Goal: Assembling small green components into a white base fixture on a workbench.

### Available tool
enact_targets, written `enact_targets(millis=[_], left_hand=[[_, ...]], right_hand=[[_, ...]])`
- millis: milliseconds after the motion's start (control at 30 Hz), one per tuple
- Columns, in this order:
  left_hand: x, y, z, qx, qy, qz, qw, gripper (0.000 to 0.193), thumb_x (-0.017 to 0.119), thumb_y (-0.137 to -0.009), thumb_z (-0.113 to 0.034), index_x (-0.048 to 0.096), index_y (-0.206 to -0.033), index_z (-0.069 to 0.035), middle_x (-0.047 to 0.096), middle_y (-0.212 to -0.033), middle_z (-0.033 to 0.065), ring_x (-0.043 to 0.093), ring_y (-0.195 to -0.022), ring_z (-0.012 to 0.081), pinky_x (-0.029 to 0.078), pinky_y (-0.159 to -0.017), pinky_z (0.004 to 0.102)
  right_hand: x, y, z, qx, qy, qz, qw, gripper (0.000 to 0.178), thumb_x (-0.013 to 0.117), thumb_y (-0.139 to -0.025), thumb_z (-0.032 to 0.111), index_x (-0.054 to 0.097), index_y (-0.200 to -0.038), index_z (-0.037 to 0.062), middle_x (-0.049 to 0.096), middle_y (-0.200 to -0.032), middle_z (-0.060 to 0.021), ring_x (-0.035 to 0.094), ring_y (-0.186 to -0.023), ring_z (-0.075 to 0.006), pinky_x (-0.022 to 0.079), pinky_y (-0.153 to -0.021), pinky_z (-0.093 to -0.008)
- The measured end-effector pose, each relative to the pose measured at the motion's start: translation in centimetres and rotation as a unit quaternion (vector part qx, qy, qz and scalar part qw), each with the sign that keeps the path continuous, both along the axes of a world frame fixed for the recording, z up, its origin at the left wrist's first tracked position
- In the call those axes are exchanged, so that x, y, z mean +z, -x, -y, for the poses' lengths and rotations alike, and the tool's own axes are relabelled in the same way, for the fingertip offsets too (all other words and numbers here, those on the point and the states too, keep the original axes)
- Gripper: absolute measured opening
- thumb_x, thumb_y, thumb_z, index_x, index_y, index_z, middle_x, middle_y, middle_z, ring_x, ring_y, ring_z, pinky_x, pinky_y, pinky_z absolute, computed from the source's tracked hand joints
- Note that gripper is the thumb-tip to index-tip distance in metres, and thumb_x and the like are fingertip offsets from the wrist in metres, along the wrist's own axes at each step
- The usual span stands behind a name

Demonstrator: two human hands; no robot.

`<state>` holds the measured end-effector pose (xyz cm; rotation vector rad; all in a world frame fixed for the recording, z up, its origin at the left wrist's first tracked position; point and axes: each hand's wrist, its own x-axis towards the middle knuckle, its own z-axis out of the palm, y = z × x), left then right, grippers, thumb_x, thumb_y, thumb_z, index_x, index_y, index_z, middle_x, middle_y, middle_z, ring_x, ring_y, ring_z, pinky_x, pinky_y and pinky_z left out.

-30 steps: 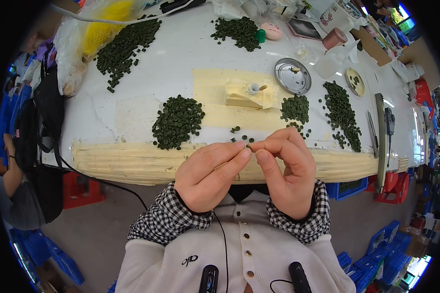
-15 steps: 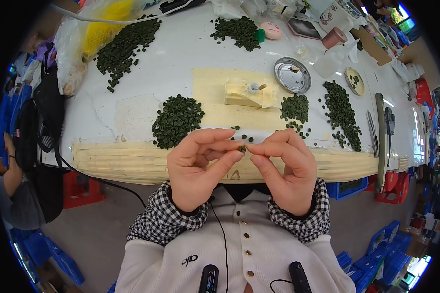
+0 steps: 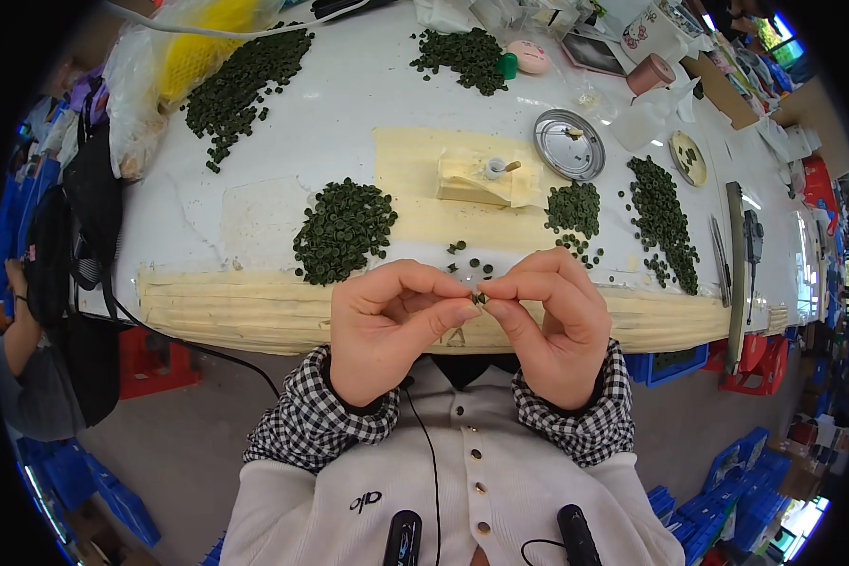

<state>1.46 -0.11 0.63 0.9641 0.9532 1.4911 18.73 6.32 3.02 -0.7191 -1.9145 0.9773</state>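
Near the white desk (image 3: 283, 179) edge, left hand (image 3: 391, 330) and right hand (image 3: 547, 325) meet, each grip pinching one small dark green round piece (image 3: 478, 298) between fingertips.

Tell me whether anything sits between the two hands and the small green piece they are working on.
Nothing visible does. The left hand and right hand pinch the small green piece directly between their fingertips, above the table's near edge.
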Motion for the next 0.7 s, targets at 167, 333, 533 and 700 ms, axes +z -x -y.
enact_targets(millis=[167,333,533,700], left_hand=[[0.19,-0.38,-0.07,0.012,-0.009,0.012,1.000,0.016,0.069,-0.084,0.008,0.065,-0.099,0.007,0.069,-0.096,0.0115,0.065,-0.083,0.0103,0.053,-0.074,0.0215],[-0.02,-0.18,-0.34,0.072,-0.100,-0.145,0.982,0.016,0.071,-0.081,0.008,0.068,-0.096,0.005,0.070,-0.093,0.0121,0.067,-0.080,0.0144,0.053,-0.072,0.0241],[0.35,-0.22,-0.39,0.106,-0.107,-0.194,0.970,0.018,0.073,-0.078,0.008,0.070,-0.094,0.003,0.071,-0.089,0.0123,0.067,-0.079,0.0171,0.052,-0.071,0.0263],[0.31,-0.24,-0.43,0.124,-0.099,-0.186,0.970,0.017,0.073,-0.078,0.008,0.070,-0.094,0.002,0.072,-0.089,0.0125,0.068,-0.078,0.0180,0.052,-0.070,0.0267]], right_hand=[[0.13,0.13,0.15,-0.017,-0.026,0.016,0.999,0.017,0.071,-0.079,-0.004,0.071,-0.096,0.0012,0.060,-0.086,-0.0083,0.061,-0.073,-0.0159,0.050,-0.065,-0.0252],[-0.07,0.23,0.21,-0.022,-0.022,0.016,0.999,0.018,0.071,-0.079,-0.004,0.071,-0.096,0.0012,0.060,-0.086,-0.0082,0.061,-0.072,-0.0161,0.049,-0.065,-0.0251],[-0.28,0.15,0.30,-0.023,-0.037,0.015,0.999,0.023,0.071,-0.080,-0.005,0.072,-0.102,0.0022,0.061,-0.087,-0.0083,0.060,-0.074,-0.0155,0.049,-0.065,-0.0251],[0.18,-0.01,0.63,-0.004,-0.024,0.023,0.999,0.027,0.071,-0.081,-0.005,0.071,-0.107,0.0025,0.061,-0.089,-0.0083,0.060,-0.074,-0.0153,0.049,-0.063,-0.0249]])
